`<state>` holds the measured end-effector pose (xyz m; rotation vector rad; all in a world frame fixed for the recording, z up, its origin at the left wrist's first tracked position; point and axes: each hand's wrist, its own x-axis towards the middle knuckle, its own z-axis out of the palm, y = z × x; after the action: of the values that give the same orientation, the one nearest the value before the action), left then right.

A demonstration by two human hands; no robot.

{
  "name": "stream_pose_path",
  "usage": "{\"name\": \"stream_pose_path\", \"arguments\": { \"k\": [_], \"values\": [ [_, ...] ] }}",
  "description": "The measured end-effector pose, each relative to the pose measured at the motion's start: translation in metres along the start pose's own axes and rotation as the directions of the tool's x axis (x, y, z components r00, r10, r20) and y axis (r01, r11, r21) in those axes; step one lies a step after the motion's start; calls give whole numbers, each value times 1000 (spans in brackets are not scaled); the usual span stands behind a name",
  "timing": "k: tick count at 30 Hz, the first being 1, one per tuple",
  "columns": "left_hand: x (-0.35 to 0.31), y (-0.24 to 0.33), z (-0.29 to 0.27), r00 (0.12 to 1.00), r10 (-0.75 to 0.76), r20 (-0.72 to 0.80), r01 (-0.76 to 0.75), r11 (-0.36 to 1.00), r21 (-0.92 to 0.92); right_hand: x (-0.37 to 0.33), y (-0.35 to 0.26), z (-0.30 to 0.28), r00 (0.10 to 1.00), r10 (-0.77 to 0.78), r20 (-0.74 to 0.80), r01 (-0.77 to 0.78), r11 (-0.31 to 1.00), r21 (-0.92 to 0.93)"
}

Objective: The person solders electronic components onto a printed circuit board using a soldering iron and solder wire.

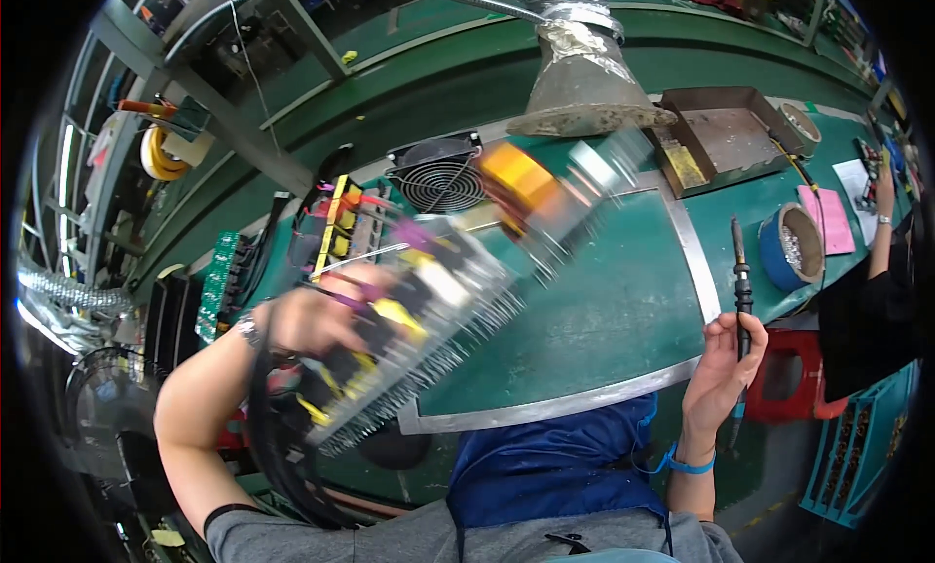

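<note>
My left hand (314,319) is closed on a large circuit board (458,295), held tilted above the green bench. The board is smeared by motion; many pin-like leads stick out below it, and a copper-orange coil (519,173) shows near its far end. Black cables hang from its near end, beside my forearm. At the bench's right side my right hand (723,368) grips a soldering iron (743,290), its tip pointing up. The iron and the board are well apart.
A metal fume hood (589,86) hangs over the far side, beside a shallow tray (726,134). A fan (438,178) stands behind the board. To the right are a blue tub (774,251), a pink pad (826,220) and another person's arm (880,227).
</note>
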<state>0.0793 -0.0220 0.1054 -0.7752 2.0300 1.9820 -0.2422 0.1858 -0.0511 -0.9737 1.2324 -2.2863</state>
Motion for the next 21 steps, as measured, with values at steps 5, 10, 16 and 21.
{"name": "stream_pose_path", "arguments": {
  "k": [5,10,16,21],
  "values": [
    [-59,-33,-54,859,86,-504,-246,934,-260,-3,15,10,998,55,28,-57,995,83],
    [-65,-50,-177,551,71,-831,-594,733,-332,-8,30,2,995,59,-85,-58,998,21],
    [54,0,-278,615,-101,-782,-580,615,-535,-12,32,4,992,-78,-99,59,982,-181],
    [140,-30,-356,525,-119,-843,-510,749,-423,-12,35,1,996,-37,-77,23,983,-180]
  ]
}}
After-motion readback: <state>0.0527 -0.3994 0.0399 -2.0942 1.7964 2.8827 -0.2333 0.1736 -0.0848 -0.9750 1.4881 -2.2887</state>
